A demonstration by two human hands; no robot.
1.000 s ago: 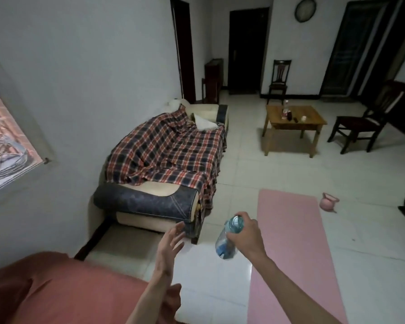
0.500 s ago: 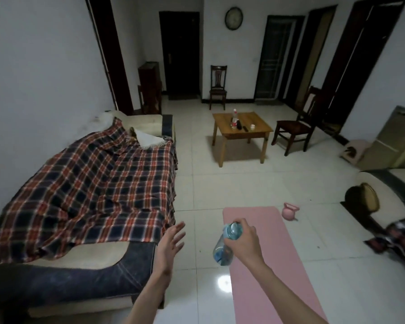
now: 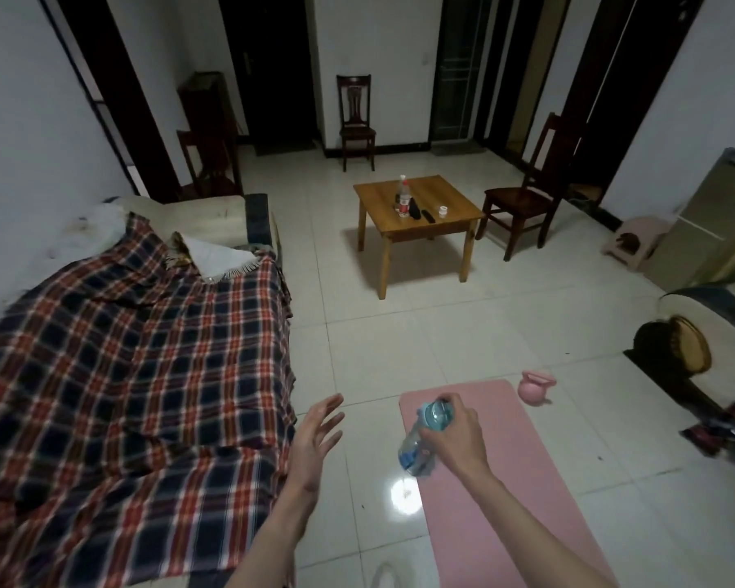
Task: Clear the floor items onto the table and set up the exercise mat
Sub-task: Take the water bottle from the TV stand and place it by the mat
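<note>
Right hand [image 3: 457, 435] fingers wrapped round the bottle [image 3: 423, 439], left hand [image 3: 315, 439] spread wide, empty. Mat [image 3: 497, 494] already unrolled below; kettlebell [image 3: 534, 387] sits on the floor beside the mat. Table [image 3: 425, 205] is well beyond the mat, so both still need carrying.

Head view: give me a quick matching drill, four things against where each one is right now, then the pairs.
Things:
1. blue water bottle
2. pink kettlebell
3. pink mat
4. red-label bottle

Places:
A. standing on the wooden table
B. spread flat on the floor tiles
C. held in the right hand
D. on the floor beside the mat's far right corner

Pairs: 1-C, 2-D, 3-B, 4-A.
The left hand is empty, its fingers spread.
</note>
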